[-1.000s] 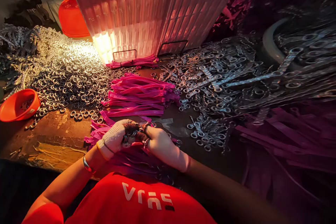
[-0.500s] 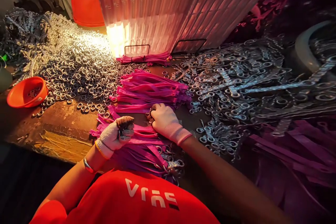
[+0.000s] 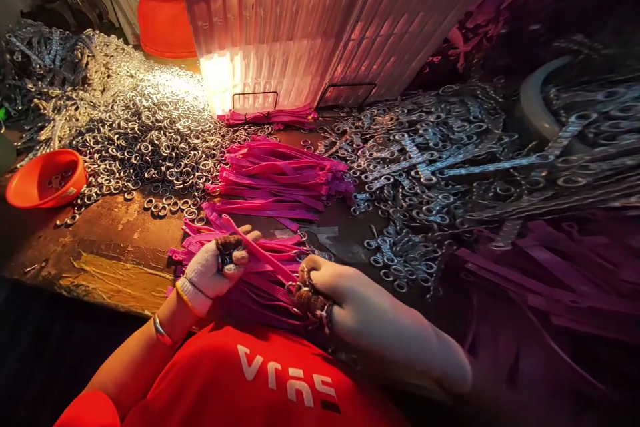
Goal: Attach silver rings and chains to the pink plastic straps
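Note:
My right hand (image 3: 333, 293), in a pale glove with dark fingertips, grips the lower end of a pink strap (image 3: 270, 257), where a metal ring shows at the fingers. The strap slants up to the left, its free end beside my left hand (image 3: 220, 263). That hand, gloved too, has curled fingers around something small and dark that I cannot make out. Whether it touches the strap is unclear. Beneath both hands lies a pile of pink straps (image 3: 240, 300), and a second bundle of pink straps (image 3: 285, 177) lies farther back.
Loose metal rings (image 3: 165, 140) are heaped at left, near an orange bowl (image 3: 47, 180). Metal pieces with ringed ends (image 3: 425, 153) cover the right side. A ribbed translucent panel (image 3: 280, 27) stands at the back, with a red lamp-shaped object (image 3: 167, 20) beside it.
My right hand has come from the straps toward my body, down and slightly right, and now holds a pink strap. My left hand has shifted slightly left and down.

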Demonstrator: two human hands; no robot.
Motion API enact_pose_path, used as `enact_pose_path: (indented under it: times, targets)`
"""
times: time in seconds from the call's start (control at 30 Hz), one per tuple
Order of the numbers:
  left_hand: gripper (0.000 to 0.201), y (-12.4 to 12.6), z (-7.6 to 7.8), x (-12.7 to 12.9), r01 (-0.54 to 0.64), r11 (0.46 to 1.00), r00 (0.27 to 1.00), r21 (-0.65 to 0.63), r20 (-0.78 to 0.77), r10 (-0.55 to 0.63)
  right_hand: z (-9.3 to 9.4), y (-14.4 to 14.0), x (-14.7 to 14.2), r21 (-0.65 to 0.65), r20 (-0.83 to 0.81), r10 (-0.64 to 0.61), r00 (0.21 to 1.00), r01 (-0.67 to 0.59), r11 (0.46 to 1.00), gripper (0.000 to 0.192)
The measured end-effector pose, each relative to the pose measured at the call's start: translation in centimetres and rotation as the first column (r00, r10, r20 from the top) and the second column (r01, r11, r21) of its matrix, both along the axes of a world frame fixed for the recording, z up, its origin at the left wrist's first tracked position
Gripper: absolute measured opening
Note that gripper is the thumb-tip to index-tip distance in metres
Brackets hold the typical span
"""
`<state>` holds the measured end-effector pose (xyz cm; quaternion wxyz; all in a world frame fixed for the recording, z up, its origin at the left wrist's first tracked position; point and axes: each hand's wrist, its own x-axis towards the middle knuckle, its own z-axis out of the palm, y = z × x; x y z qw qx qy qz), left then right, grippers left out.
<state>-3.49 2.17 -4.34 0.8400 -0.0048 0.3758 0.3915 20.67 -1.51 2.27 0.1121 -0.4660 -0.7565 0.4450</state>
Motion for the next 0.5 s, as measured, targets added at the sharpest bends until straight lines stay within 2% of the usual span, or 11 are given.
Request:
enact_pose_path:
  times: [0.13,0.2,0.23,0.3,0.4,0.5]
  targets:
    - [0.018,1.5,1.3,-1.1,-0.112,0.994,0.994,0.005,0.003,0.112,-2.7,-1.9,-0.9,-0.055,-0.008,0.013,1.000,-0.014,0.998,0.032]
    - [0.014,1.9,1.9,-1.3,-0.093,0.993,0.994,0.073,-0.050,0.097,-3.2,-2.1,-1.6,-0.048,-0.069,0.064,0.996,-0.067,0.997,0.028]
    - [0.012,2.0,2.1,-1.2,-0.043,0.992,0.994,0.120,-0.097,0.055,-3.0,-2.0,-1.9,-0.014,-0.094,0.068,0.993,-0.070,0.997,0.025]
    - [0.013,1.6,2.6,-0.6,0.124,0.966,0.969,0.226,-0.239,-0.069,-2.5,-1.5,-2.3,0.106,-0.097,-0.002,0.995,0.013,0.994,0.024]
    - [0.025,0.3,2.9,1.0,0.380,0.858,0.867,0.346,-0.457,-0.200,-1.8,-0.2,-2.3,0.239,-0.029,-0.181,0.983,0.183,0.954,0.028]
    - [0.033,-1.0,2.8,2.2,0.492,0.771,0.800,0.404,-0.559,-0.218,-2.1,0.6,-2.4,0.314,0.040,-0.237,0.971,0.213,0.925,0.038]
